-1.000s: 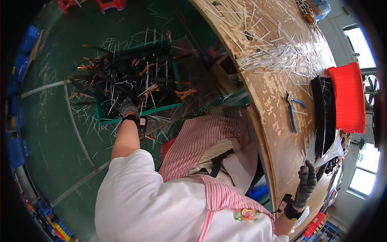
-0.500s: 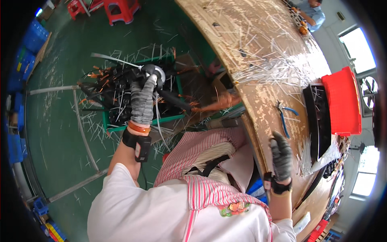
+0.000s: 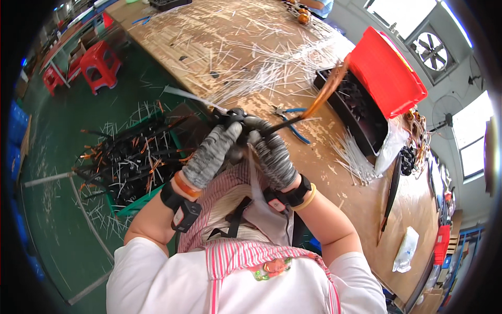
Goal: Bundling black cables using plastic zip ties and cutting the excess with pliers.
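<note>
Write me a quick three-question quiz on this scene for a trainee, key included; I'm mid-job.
1. True or false: the left hand rests inside the green crate.
2. Multiple choice: the pliers on the table have which handle colour? A: red. B: blue. C: yellow.
3. Short answer: which hand is nearer the pliers?

Key:
1. False; it is up with the right hand, both at the black cable.
2. B.
3. The right hand.
</note>
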Demonstrator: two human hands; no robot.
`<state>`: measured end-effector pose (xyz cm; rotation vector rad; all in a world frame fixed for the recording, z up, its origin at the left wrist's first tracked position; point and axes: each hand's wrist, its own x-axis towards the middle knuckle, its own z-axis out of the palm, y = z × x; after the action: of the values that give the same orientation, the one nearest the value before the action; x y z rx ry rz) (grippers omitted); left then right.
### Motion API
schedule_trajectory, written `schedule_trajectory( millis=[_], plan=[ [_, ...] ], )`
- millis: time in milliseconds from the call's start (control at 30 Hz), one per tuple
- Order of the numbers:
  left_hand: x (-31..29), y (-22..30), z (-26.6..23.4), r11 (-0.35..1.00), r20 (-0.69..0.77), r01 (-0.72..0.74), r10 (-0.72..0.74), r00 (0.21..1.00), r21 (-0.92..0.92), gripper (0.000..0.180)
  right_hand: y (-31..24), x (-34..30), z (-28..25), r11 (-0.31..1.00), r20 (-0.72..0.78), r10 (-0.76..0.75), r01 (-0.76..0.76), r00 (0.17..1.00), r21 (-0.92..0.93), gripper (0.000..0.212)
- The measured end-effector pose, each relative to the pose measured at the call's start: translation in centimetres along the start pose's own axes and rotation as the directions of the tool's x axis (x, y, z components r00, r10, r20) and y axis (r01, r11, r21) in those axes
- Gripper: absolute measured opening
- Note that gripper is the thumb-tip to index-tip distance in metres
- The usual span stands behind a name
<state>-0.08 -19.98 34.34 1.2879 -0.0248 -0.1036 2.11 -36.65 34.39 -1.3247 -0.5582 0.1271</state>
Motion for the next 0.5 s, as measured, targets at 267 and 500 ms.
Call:
schedule_trajectory(
  millis=[267,500],
  plan=[
    [3.9,2.5,3.1,-0.296,0.577,-0.502,0.527,0.624,0.813,0.073,0.8,2.6,-8.5,0.91,-0.039,0.34,-0.318,0.94,0.266,0.022],
    [11.2,-0.3,1.8,0.294,0.36,-0.428,0.259,0.896,0.855,0.06,3.2,4.4,-16.1,0.919,-0.138,0.098,-0.143,0.986,-0.368,0.043]
  ],
)
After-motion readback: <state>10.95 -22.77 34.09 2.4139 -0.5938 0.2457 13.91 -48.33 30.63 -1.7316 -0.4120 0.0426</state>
